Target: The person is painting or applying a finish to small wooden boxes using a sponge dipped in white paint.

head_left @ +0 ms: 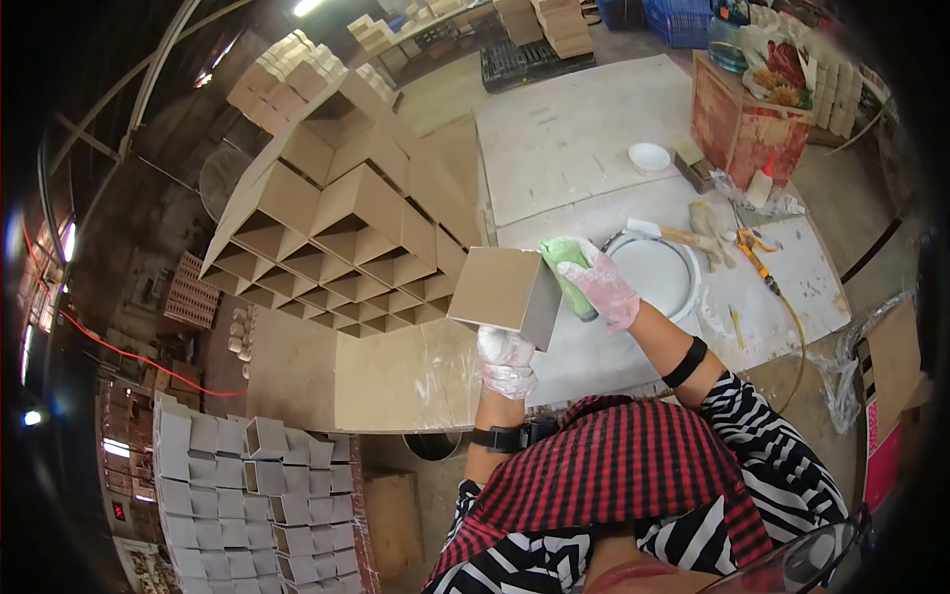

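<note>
Nearest me, a person in a red-and-black checked apron (623,465) leans over the work. The left hand (506,358), in a whitish glove, holds a brown box (498,287) at its near edge; some of its fingers are hidden. The right hand (606,287), also gloved, is closed around a green cloth (566,255) at the box's right side; I can't tell how firmly it presses.

To the left, many grey boxes (223,485) stand in rows below the table level. On the tan tabletop (376,391), a tall stack of open brown boxes (366,203) rises beside the held one. Right of the cloth sits a round basin (653,272), a brush (658,232) across its far rim. Beyond are a white bowl (649,156), a worn red crate (742,129) and, farthest, blue crates (678,22).
</note>
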